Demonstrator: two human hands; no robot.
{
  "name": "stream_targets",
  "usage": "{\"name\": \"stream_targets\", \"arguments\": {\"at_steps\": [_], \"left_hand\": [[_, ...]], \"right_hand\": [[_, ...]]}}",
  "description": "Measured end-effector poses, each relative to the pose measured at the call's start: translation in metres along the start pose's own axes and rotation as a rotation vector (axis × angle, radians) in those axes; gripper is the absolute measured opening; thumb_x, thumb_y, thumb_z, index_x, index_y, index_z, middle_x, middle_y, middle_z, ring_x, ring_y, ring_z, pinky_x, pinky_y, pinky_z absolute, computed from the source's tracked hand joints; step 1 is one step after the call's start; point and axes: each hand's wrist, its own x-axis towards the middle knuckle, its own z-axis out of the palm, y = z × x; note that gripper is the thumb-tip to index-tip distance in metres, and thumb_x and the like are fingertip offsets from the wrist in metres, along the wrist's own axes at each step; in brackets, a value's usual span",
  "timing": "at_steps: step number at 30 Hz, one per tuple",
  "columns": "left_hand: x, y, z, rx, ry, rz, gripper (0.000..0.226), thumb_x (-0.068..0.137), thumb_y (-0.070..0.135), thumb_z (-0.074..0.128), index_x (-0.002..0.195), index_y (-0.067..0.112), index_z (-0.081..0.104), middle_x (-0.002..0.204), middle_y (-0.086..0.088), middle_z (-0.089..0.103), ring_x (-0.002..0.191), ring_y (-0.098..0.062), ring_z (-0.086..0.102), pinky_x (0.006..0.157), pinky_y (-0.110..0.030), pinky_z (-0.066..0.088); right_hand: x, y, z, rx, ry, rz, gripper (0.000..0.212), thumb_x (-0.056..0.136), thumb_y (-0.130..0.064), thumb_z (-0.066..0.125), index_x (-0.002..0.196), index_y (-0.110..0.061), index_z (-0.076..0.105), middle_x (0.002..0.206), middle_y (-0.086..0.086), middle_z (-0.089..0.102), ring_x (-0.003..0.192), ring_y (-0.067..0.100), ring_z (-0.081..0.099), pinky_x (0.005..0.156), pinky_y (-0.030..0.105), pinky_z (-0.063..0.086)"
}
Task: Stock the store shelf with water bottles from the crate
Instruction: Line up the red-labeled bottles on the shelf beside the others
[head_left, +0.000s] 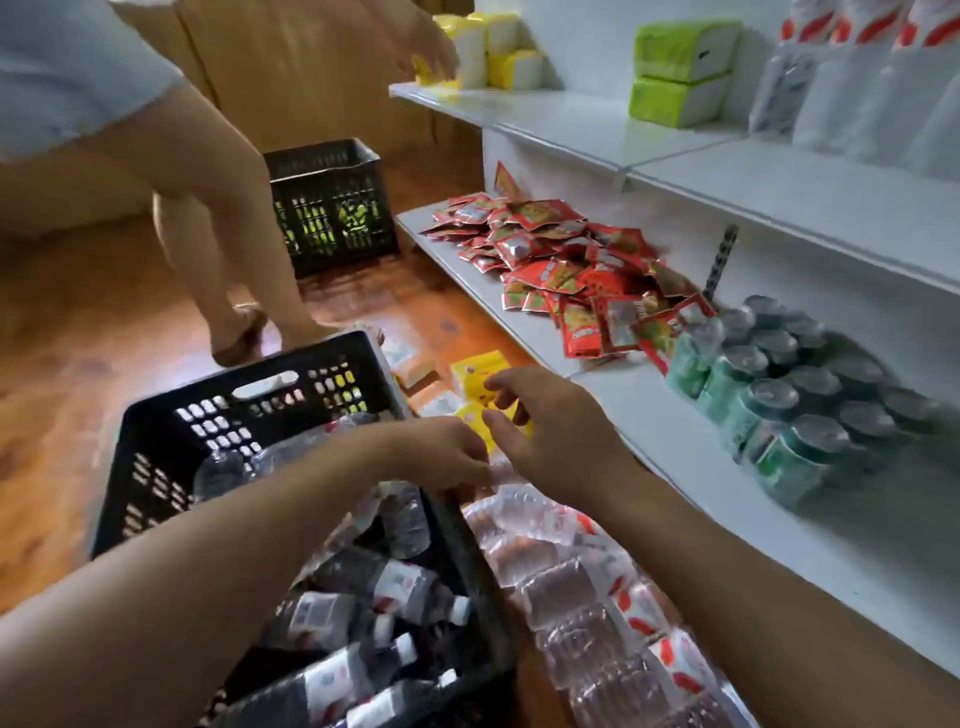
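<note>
Black plastic crate (156, 457), near left, holds loose water bottles (363, 587). Over its right rim the left hand (441, 452) curls its fingertips onto the wrap of a shrink-wrapped bottle pack (587, 597) lying beside the crate; whether it truly pinches is unclear. Just right, the right hand (550, 426) hovers with fingers spread, relaxed, holding nothing. A white shelf (701, 467) stands right.

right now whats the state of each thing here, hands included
left hand: fingers curled, pinching the wrap of the bottle pack
right hand: open, fingers spread, holding nothing
bottle pack: wrapped, lying beside the crate
crate: holds loose bottles lying on their sides
lower shelf: no water bottles yet
cans: shrink-wrapped, upright on the lower shelf
red packets: loose heap
</note>
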Motion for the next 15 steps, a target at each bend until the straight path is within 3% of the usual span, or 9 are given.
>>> {"name": "stream_targets", "arguments": {"at_steps": [2, 5, 7, 10, 13, 15], "left_hand": [[-0.013, -0.015, 0.005, -0.044, -0.015, -0.02, 0.02, 0.094, 0.019, 0.061, 0.106, 0.004, 0.068, 0.102, -0.017, 0.072, 0.094, -0.031, 0.07, 0.084, -0.042, 0.058], [-0.029, -0.029, 0.008, -0.286, 0.125, 0.022, 0.014, 0.089, 0.004, 0.059, 0.098, 0.004, 0.069, 0.096, -0.019, 0.072, 0.09, -0.03, 0.072, 0.077, -0.043, 0.062], [-0.039, -0.048, 0.005, -0.462, 0.16, 0.004, 0.015, 0.09, 0.001, 0.057, 0.096, 0.006, 0.07, 0.094, -0.021, 0.071, 0.088, -0.03, 0.073, 0.076, -0.042, 0.063], [-0.045, -0.095, 0.0, -0.214, 0.228, -0.102, 0.013, 0.084, 0.018, 0.062, 0.092, 0.016, 0.072, 0.086, -0.006, 0.073, 0.083, -0.021, 0.071, 0.08, -0.04, 0.059], [-0.049, -0.142, 0.003, -0.085, 0.258, -0.295, 0.018, 0.089, 0.028, 0.067, 0.106, 0.02, 0.068, 0.101, 0.001, 0.071, 0.091, -0.017, 0.067, 0.078, -0.03, 0.055], [-0.052, -0.168, 0.013, -0.053, 0.224, -0.385, 0.037, 0.09, 0.034, 0.07, 0.122, 0.018, 0.062, 0.116, -0.001, 0.068, 0.097, -0.016, 0.064, 0.082, -0.027, 0.051]], "right_hand": [[-0.01, -0.013, 0.034, 0.054, -0.105, 0.017, 0.029, 0.087, -0.02, 0.058, 0.113, -0.01, 0.067, 0.099, 0.007, 0.068, 0.082, 0.019, 0.06, 0.079, 0.035, 0.05], [-0.014, -0.032, 0.057, 0.106, 0.016, 0.032, 0.032, 0.087, -0.011, 0.054, 0.116, -0.008, 0.066, 0.105, 0.01, 0.07, 0.094, 0.025, 0.063, 0.082, 0.028, 0.045], [-0.008, -0.044, 0.064, 0.117, 0.045, 0.001, 0.033, 0.087, -0.009, 0.057, 0.119, -0.009, 0.065, 0.106, 0.008, 0.07, 0.092, 0.023, 0.064, 0.08, 0.031, 0.049], [0.006, -0.06, 0.088, 0.084, -0.204, -0.008, 0.035, 0.089, -0.013, 0.058, 0.123, -0.013, 0.063, 0.111, 0.008, 0.067, 0.098, 0.028, 0.062, 0.08, 0.037, 0.049], [0.016, -0.065, 0.121, -0.046, -0.464, 0.023, 0.039, 0.096, -0.02, 0.053, 0.135, -0.014, 0.052, 0.127, 0.01, 0.059, 0.116, 0.031, 0.056, 0.092, 0.04, 0.045], [0.022, -0.063, 0.14, -0.117, -0.594, 0.072, 0.043, 0.098, -0.026, 0.054, 0.139, -0.014, 0.047, 0.137, 0.009, 0.053, 0.123, 0.03, 0.052, 0.097, 0.039, 0.043]]}}
